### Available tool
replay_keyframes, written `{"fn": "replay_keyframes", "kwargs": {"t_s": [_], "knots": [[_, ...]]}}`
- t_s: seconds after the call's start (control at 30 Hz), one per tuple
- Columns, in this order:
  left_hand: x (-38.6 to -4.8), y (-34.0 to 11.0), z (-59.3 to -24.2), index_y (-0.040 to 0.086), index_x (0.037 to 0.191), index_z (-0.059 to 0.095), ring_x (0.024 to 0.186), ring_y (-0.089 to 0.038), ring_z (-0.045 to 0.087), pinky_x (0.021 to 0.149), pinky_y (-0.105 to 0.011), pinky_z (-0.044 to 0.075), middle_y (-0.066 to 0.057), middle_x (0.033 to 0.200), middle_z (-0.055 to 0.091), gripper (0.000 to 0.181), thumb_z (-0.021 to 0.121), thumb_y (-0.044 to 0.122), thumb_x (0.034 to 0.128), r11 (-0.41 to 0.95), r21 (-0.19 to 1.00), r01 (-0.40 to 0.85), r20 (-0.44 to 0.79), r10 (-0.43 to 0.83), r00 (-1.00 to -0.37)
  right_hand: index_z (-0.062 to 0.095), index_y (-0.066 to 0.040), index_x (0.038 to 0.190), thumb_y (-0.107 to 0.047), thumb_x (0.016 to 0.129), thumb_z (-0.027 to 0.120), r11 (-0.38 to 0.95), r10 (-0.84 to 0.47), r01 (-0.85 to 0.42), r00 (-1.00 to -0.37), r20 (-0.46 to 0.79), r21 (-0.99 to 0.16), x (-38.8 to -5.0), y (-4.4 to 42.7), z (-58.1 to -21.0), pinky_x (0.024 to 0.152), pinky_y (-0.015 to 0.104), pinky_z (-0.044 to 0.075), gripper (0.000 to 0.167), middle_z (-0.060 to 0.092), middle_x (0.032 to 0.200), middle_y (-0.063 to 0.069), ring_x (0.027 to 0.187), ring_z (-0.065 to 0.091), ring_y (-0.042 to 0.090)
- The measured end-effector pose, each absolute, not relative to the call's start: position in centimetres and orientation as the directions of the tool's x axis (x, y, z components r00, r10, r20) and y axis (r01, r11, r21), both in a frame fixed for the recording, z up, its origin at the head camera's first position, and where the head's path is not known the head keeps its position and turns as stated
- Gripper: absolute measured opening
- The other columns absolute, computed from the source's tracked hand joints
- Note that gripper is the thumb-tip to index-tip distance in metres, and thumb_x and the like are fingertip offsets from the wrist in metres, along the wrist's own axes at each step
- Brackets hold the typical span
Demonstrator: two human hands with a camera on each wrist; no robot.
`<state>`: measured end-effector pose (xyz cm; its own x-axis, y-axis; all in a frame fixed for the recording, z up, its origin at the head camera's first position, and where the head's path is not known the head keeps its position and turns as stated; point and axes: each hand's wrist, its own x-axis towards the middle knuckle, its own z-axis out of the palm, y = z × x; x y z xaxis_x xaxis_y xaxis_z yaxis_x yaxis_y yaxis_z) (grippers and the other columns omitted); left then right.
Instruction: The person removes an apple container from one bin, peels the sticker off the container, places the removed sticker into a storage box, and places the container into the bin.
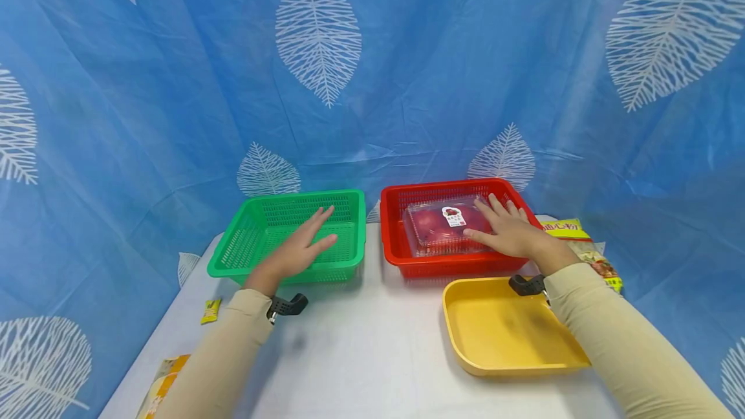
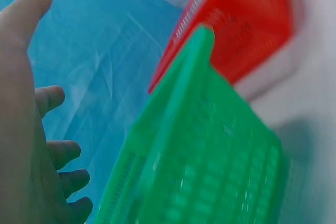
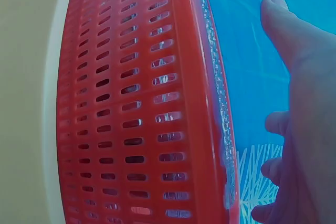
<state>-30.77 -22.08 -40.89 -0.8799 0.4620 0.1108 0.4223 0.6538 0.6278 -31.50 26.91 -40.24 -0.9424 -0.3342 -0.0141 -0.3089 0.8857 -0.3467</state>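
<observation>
My left hand (image 1: 299, 249), fingers stretched out, hovers over the green basket (image 1: 233, 238) and holds nothing. In the left wrist view its fingers stand apart from the basket's rim. On the right, my right hand (image 1: 509, 231) is spread above the red basket (image 1: 448, 268), fingers straight. A clear plastic box of red fruit (image 1: 431, 222) with a white label lies in that basket. The right fingertips overlap the box's right end in the head view; whether they touch it I cannot tell. The right wrist view shows the red basket's slotted side (image 3: 126, 98) beside the hand.
A yellow tray (image 1: 506, 341) stands in front of the red basket, under the right forearm. A yellow-topped food packet (image 1: 564, 230) lies at far right. On the left are a small yellow packet (image 1: 211, 310) and an orange-and-white packet (image 1: 165, 380). A blue curtain (image 1: 407, 83) hangs behind.
</observation>
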Motion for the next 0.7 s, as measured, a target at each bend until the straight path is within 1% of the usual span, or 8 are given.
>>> {"fn": "replay_keyframes", "kwargs": {"t_s": [0.13, 0.27, 0.4, 0.57, 0.7], "knots": [[-30.6, -20.9, -40.9, 0.043, 0.168, 0.010, 0.159, -0.031, 0.006, 0.116, -0.073, 0.014, 0.005, 0.175, 0.003, 0.068, 0.040, 0.060, 0.1098, 0.596, 0.673, 0.437, 0.168, 0.453, -0.876, 0.017, -0.007, 0.169, -0.070, 0.099, 0.055, 0.883, -0.330, -0.301, -0.944, -0.019, -0.361, -31.5, 27.0, -40.4, 0.111, 0.079, -0.002, 0.101, 0.005, 0.169, 0.034, 0.146, 0.002, 0.069], [-30.5, -19.7, -40.9, 0.039, 0.169, 0.011, 0.158, -0.031, 0.007, 0.117, -0.072, 0.014, 0.004, 0.175, 0.006, 0.066, 0.038, 0.056, 0.1114, 0.553, 0.693, 0.463, 0.227, 0.443, -0.868, 0.016, -0.008, 0.169, -0.071, 0.098, 0.054, 0.881, -0.334, -0.301, -0.942, -0.027, -0.364, -31.6, 26.9, -40.5, 0.111, 0.080, -0.001, 0.102, 0.004, 0.169, 0.033, 0.146, 0.002, 0.068], [-30.6, -18.6, -41.0, 0.031, 0.171, 0.011, 0.158, -0.033, 0.010, 0.118, -0.070, 0.013, -0.002, 0.175, 0.009, 0.068, 0.037, 0.054, 0.1121, 0.510, 0.704, 0.494, 0.279, 0.441, -0.853, 0.014, -0.008, 0.169, -0.068, 0.099, 0.056, 0.871, -0.327, -0.294, -0.945, -0.017, -0.395, -31.8, 27.1, -40.6, 0.110, 0.080, 0.000, 0.101, 0.004, 0.169, 0.033, 0.147, 0.002, 0.067], [-30.7, -17.6, -41.4, 0.026, 0.171, 0.013, 0.157, -0.034, 0.012, 0.119, -0.068, 0.014, -0.003, 0.175, 0.012, 0.067, 0.038, 0.050, 0.1130, 0.460, 0.728, 0.509, 0.312, 0.439, -0.843, 0.012, -0.009, 0.169, -0.058, 0.101, 0.060, 0.854, -0.291, -0.252, -0.957, -0.015, -0.455, -32.0, 27.4, -40.4, 0.107, 0.083, 0.010, 0.097, 0.002, 0.170, 0.032, 0.148, 0.001, 0.064], [-30.5, -17.0, -41.4, 0.028, 0.171, 0.013, 0.157, -0.033, 0.012, 0.119, -0.068, 0.014, -0.002, 0.174, 0.013, 0.068, 0.038, 0.052, 0.1123, 0.430, 0.749, 0.504, 0.319, 0.432, -0.843, 0.008, -0.012, 0.170, -0.058, 0.102, 0.059, 0.848, -0.276, -0.226, -0.960, -0.037, -0.479, -32.1, 27.6, -40.3, 0.106, 0.083, 0.016, 0.096, 0.000, 0.171, 0.028, 0.150, 0.001, 0.061]]}}
